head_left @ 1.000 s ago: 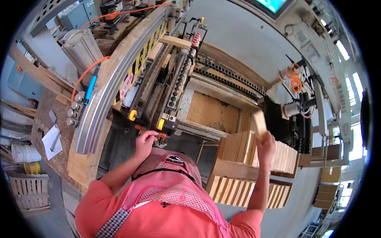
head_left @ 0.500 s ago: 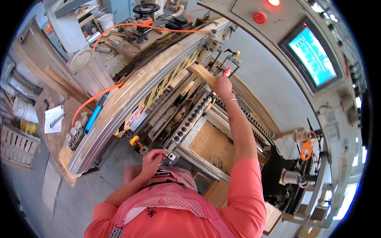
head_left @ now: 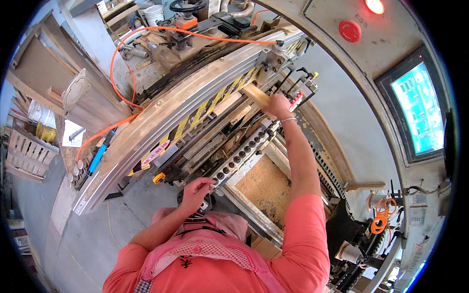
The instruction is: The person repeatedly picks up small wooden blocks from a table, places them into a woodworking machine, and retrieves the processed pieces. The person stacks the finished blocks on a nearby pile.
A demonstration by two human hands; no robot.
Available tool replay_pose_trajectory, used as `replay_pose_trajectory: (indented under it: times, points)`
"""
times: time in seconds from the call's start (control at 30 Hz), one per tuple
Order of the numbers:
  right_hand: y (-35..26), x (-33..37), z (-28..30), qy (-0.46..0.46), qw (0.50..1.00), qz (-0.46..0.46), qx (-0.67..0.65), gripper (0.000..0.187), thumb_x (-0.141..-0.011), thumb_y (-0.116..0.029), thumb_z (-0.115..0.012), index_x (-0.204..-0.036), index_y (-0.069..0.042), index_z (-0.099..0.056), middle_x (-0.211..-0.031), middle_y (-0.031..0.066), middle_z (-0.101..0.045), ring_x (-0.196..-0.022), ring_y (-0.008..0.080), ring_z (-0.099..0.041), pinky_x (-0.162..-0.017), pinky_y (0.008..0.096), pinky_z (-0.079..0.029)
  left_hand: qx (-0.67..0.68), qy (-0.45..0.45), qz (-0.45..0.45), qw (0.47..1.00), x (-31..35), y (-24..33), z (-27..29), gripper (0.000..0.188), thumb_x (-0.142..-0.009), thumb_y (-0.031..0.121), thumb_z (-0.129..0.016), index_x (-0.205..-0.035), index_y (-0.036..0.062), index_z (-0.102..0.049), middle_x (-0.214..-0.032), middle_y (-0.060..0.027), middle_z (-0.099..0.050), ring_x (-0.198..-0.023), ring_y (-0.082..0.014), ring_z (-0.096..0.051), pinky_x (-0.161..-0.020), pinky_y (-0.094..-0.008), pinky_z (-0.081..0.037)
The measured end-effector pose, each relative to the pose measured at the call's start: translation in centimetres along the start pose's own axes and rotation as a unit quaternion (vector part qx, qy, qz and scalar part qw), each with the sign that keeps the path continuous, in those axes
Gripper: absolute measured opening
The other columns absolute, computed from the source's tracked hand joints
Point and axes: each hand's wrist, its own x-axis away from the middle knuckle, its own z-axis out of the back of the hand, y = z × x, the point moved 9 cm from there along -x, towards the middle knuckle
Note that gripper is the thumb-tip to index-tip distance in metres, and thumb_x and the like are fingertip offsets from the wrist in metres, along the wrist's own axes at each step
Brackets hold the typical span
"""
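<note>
My right hand (head_left: 279,106) is closed round the near end of a wooden block (head_left: 256,95), which lies slantwise over the machine bed beyond the row of black round knobs. At the near end of the pale bar with the black knobs (head_left: 242,154), my left hand (head_left: 196,192) has its fingers bent together. Its fingertips are at the last knob; whether they touch it, or what they hold, is too small to tell. Between my arms lies a frame with a sawdust-covered panel (head_left: 266,188).
A long metal rail (head_left: 161,103) with yellow-black striping runs along the left. An orange hose (head_left: 193,34) arches over it. At right hang a lit screen (head_left: 415,105) and a red push button (head_left: 350,31) on the machine housing. A toothed chain track (head_left: 332,171) lies beyond my right arm.
My view has shifted, so the screen looks nearer. My left hand has moved forward to the end of the knob bar. The right hand keeps its grip on the wooden block.
</note>
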Motion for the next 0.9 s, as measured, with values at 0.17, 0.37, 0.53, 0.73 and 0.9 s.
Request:
replay_pose_trajectory:
  times: [0.17,0.37,0.53,0.73,0.9]
  points:
    - [-0.4,5.5,3.5,0.018,1.0,0.017,0.002,0.036,-0.06,-0.031,-0.073,-0.084,-0.005,-0.066,-0.08,0.0146,-0.065,-0.076,0.0286,-0.064,-0.07,0.0387,-0.052,-0.038,-0.027,0.037,0.998,-2.2,0.3,-1.1,0.023,-0.085,0.004,-0.056,-0.109,0.0024,-0.058,-0.09,-0.0007,-0.061,-0.077,-0.0073,-0.055,-0.069,-0.02,-0.044]
    - [-7.2,18.4,4.7,-0.06,0.952,0.181,-0.24,0.035,-0.057,-0.021,-0.077,-0.085,-0.004,-0.066,-0.073,0.0117,-0.062,-0.069,0.0218,-0.059,-0.067,0.032,-0.049,0.087,-0.12,0.012,0.989,-5.2,0.9,-5.9,0.052,-0.079,0.001,-0.065,-0.126,0.0049,-0.043,-0.11,-0.0025,-0.053,-0.091,-0.0068,-0.052,-0.074,-0.0213,-0.047]
    - [-12.2,23.4,4.5,-0.079,0.913,0.246,-0.316,0.037,-0.055,-0.021,-0.078,-0.082,-0.001,-0.064,-0.069,0.0129,-0.059,-0.063,0.0228,-0.057,-0.059,0.033,-0.046,0.022,-0.189,0.012,0.982,-5.2,0.4,-7.8,0.064,-0.078,0.005,-0.068,-0.132,0.0061,-0.035,-0.12,-0.0083,-0.05,-0.111,-0.0164,-0.049,-0.095,-0.0327,-0.04]
    - [-6.9,16.1,4.4,-0.043,0.98,0.102,-0.164,0.037,-0.057,-0.026,-0.078,-0.085,-0.004,-0.066,-0.073,0.0103,-0.065,-0.063,0.0187,-0.062,-0.063,0.0301,-0.052,0.006,-0.066,-0.092,0.994,-2.9,1.3,-3.7,0.028,-0.08,0.004,-0.063,-0.103,0.0022,-0.046,-0.101,-0.0081,-0.056,-0.093,-0.0143,-0.055,-0.079,-0.0295,-0.047]
    - [-0.3,5.8,1.9,0.021,1.0,0.002,-0.01,0.045,-0.055,-0.04,-0.077,-0.081,-0.003,-0.068,-0.078,0.014,-0.065,-0.072,0.0294,-0.064,-0.068,0.0382,-0.052,-0.001,-0.075,-0.151,0.986,-1.7,0.9,-2.6,0.028,-0.08,-0.002,-0.058,-0.105,0.0029,-0.045,-0.102,-0.0089,-0.055,-0.094,-0.0135,-0.053,-0.081,-0.028,-0.045]
